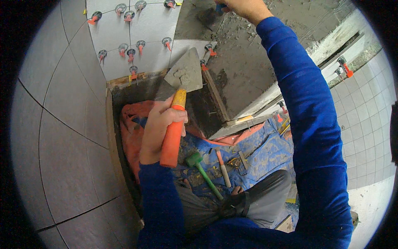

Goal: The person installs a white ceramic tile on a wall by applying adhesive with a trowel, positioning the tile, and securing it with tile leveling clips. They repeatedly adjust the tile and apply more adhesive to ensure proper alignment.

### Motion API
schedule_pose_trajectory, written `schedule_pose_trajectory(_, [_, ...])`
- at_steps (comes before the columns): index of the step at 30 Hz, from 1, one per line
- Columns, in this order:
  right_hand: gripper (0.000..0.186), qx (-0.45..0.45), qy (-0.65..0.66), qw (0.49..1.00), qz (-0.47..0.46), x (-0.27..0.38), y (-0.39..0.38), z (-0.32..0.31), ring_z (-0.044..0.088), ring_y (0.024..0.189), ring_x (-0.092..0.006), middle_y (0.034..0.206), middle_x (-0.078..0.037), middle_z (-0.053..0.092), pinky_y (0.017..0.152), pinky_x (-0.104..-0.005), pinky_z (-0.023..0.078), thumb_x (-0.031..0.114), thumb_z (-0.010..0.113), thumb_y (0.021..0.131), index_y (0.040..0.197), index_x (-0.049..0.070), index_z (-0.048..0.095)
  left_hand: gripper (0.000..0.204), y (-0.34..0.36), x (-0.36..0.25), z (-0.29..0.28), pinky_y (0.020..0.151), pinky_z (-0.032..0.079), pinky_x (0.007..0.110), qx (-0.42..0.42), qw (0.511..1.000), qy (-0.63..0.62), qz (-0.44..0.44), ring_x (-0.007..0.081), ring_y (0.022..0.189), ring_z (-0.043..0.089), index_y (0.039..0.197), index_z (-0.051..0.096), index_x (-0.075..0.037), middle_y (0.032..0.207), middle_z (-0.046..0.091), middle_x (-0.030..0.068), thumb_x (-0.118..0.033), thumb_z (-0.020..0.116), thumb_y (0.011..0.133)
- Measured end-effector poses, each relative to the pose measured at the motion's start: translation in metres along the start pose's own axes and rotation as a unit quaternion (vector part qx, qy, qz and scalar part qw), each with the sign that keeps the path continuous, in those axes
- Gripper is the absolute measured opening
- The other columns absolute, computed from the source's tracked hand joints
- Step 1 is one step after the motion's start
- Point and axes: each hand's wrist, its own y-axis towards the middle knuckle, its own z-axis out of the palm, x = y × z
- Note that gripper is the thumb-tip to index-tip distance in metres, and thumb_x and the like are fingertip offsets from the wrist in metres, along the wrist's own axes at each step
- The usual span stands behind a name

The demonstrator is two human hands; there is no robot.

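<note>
My left hand (159, 126) is closed around the orange handle of a pointing trowel (195, 76). A lump of grey mortar lies on its blade, which points away from me. At the top edge, my right hand (244, 9) is partly cut off. Its fingers close on a small blue thing (221, 7) whose kind I cannot make out, next to a dark blurred patch. Below that hand spreads a bed of wet grey mortar (248, 62). Grey tiles (110, 39) border it on the left, carrying tile-levelling clips (131, 53) with red caps.
Large grey tiles (66, 137) cover the left wall; small mosaic tiles (365, 133) are at the right. A wooden strip (215, 95) edges the mortar bed. On the muddy blue tarp (265, 149) lie a green mallet (205, 174) and a hammer (224, 168).
</note>
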Motion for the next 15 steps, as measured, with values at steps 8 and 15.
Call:
schedule_pose_trajectory(8, [0.028,0.002,-0.032,0.997,-0.077,0.007,-0.029,0.019,0.07,0.086,-0.0458,0.086,-0.029,0.07,0.077,-0.051,0.056,0.021,0.076,0.074,0.088,-0.003,0.071,0.043,0.001,0.002,-0.001,0.058,0.049,0.027,0.009,1.0,0.003,0.007,0.0135,0.061,0.06,0.115,0.062,0.002,0.082,0.061,0.0051,-0.024,0.064,0.081])
schedule_pose_trajectory(15, [0.028,-0.016,0.008,0.996,-0.088,-0.002,-0.041,0.017,0.07,0.084,-0.0464,0.083,-0.029,0.07,0.075,-0.0503,0.056,0.022,0.075,0.074,0.087,-0.003,0.069,0.044,0.0,0.004,-0.001,0.058,0.049,0.027,-0.007,1.0,0.019,0.004,0.0138,0.061,0.06,0.114,0.062,0.002,0.083,0.061,0.0053,-0.025,0.065,0.08])
